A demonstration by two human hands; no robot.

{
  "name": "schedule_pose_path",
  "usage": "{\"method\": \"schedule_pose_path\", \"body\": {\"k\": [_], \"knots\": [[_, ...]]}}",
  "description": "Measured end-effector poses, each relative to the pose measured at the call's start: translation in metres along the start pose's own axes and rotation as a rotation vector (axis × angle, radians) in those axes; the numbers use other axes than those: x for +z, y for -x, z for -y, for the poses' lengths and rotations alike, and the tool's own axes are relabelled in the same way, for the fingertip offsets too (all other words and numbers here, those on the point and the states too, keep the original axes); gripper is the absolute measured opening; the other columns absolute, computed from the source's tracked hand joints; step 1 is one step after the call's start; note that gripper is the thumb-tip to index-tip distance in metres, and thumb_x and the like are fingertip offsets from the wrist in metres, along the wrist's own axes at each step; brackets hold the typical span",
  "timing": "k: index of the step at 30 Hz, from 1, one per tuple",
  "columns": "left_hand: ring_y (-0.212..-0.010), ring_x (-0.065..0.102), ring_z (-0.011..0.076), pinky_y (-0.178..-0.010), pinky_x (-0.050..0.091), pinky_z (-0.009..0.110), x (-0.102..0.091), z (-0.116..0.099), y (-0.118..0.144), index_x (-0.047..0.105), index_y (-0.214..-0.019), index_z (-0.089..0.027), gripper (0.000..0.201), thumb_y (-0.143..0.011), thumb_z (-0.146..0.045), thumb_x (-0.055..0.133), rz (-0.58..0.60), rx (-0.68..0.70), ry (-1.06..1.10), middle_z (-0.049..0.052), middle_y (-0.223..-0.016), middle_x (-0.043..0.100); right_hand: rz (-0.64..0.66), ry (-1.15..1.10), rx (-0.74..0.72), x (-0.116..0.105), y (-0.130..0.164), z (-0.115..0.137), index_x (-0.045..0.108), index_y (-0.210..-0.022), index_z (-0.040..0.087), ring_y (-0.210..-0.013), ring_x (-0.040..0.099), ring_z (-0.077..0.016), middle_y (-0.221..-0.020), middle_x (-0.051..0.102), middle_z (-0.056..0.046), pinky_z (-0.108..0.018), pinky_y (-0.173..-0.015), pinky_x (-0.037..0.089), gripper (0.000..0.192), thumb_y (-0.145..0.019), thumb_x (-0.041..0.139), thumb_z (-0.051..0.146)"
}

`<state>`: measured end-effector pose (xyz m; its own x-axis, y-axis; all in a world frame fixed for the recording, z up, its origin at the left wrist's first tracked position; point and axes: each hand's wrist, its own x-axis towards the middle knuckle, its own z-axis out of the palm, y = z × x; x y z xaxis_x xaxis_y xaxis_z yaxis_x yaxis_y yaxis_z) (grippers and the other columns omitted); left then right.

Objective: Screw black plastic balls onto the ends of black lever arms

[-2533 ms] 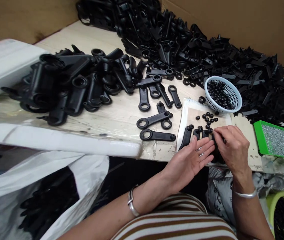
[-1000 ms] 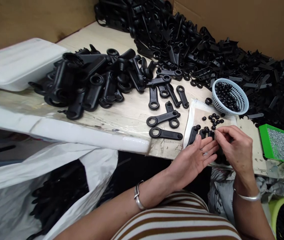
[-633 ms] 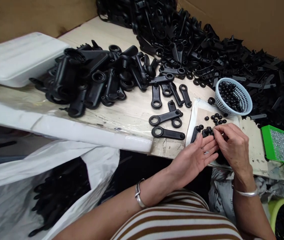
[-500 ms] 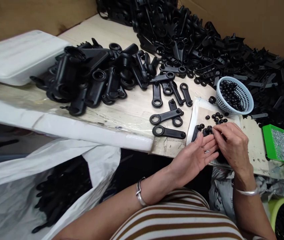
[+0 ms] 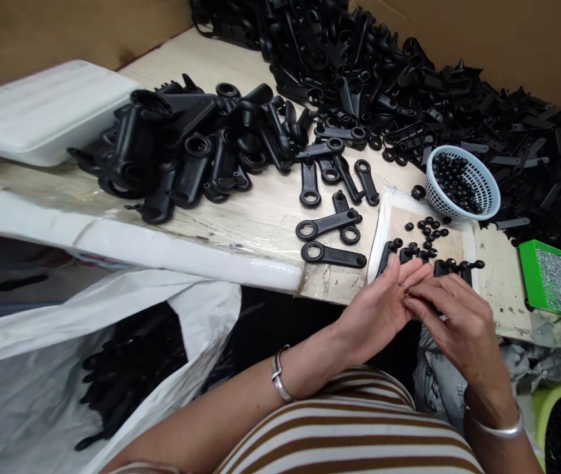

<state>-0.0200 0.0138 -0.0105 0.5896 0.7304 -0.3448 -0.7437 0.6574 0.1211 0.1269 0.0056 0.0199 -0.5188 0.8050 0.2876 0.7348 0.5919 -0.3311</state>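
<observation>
My left hand point(image 5: 372, 309) is held palm up with its fingers stretched flat, just in front of the table edge. A small silvery screw point(image 5: 401, 284) lies on its fingers, partly hidden. My right hand point(image 5: 458, 319) pinches thumb and forefinger together over that palm, on what looks like another small screw, mostly covered. Just beyond the fingers, several black plastic crank arms point(image 5: 390, 253) stand in a row on a white-edged pad point(image 5: 384, 214), partly behind my hands. Small round black knobs point(image 5: 427, 230) lie loose on the pad behind them.
A light-blue basket point(image 5: 488, 191) holds black knobs. A green tray point(image 5: 531, 280) of silvery pieces stands right. Loose crank arms point(image 5: 332, 225) lie left of the pad, with a large black heap point(image 5: 409, 92) behind. A white box point(image 5: 48, 108) is far left; a white sack point(image 5: 206, 316) hangs below.
My right hand has drawn back from the crank arms on the pad to my left palm, its fingertips now pinched there. More of the row of crank arms has come into view.
</observation>
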Motion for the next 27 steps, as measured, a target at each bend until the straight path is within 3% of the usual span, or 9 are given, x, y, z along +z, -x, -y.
{"method": "schedule_pose_path", "body": {"k": [7, 14, 18, 21, 27], "knots": [[-0.142, 0.038, 0.0222, -0.118, 0.028, 0.035, -0.001, 0.001, 0.0, 0.044, -0.142, -0.007, 0.056, -0.104, -0.045, 0.028, -0.028, -0.01, -0.047, 0.016, -0.146, 0.049, 0.069, 0.115, 0.02, 0.002, 0.001, 0.001, 0.064, -0.096, 0.018, -0.081, 0.063, -0.0179, -0.088, 0.07, -0.006, -0.034, -0.076, 0.051, 0.011, -0.092, 0.055, 0.015], [-0.137, 0.044, 0.0255, -0.117, 0.031, 0.038, -0.007, 0.0, -0.001, 0.062, -0.119, -0.008, 0.049, -0.104, -0.044, 0.032, 0.029, 0.033, 0.006, 0.016, -0.132, 0.06, 0.062, -0.137, 0.084, -0.006, -0.012, -0.003, 0.062, -0.094, 0.021, -0.085, 0.065, -0.014, -0.091, 0.069, -0.003, -0.028, -0.079, 0.052, 0.013, -0.094, 0.05, 0.015], [-0.14, 0.041, 0.026, -0.118, 0.029, 0.039, -0.012, -0.002, 0.001, 0.061, -0.125, -0.009, 0.051, -0.104, -0.044, 0.031, 0.135, 0.054, 0.015, 0.015, -0.138, 0.056, -0.022, -0.153, 0.206, -0.002, -0.034, -0.01, 0.062, -0.087, 0.022, -0.073, 0.062, -0.0126, -0.083, 0.068, -0.001, -0.025, -0.069, 0.05, 0.013, -0.095, 0.051, 0.022], [-0.139, 0.042, 0.0257, -0.118, 0.029, 0.041, -0.016, -0.004, 0.003, 0.06, -0.128, -0.01, 0.05, -0.104, -0.043, 0.031, 0.149, 0.051, 0.012, 0.016, -0.142, 0.053, -0.059, -0.1, 0.217, 0.007, -0.051, -0.017, 0.062, -0.083, 0.021, -0.072, 0.061, -0.0142, -0.08, 0.067, -0.001, -0.027, -0.069, 0.048, 0.015, -0.094, 0.052, 0.024], [-0.137, 0.045, 0.0284, -0.117, 0.029, 0.044, -0.021, -0.005, 0.004, 0.057, -0.131, -0.007, 0.048, -0.102, -0.041, 0.04, 0.137, 0.034, -0.001, 0.019, -0.142, 0.053, -0.005, -0.006, 0.188, 0.018, -0.066, -0.026, 0.065, -0.08, 0.02, -0.075, 0.062, -0.0169, -0.082, 0.068, -0.004, -0.031, -0.073, 0.046, 0.02, -0.094, 0.051, 0.026]]}}
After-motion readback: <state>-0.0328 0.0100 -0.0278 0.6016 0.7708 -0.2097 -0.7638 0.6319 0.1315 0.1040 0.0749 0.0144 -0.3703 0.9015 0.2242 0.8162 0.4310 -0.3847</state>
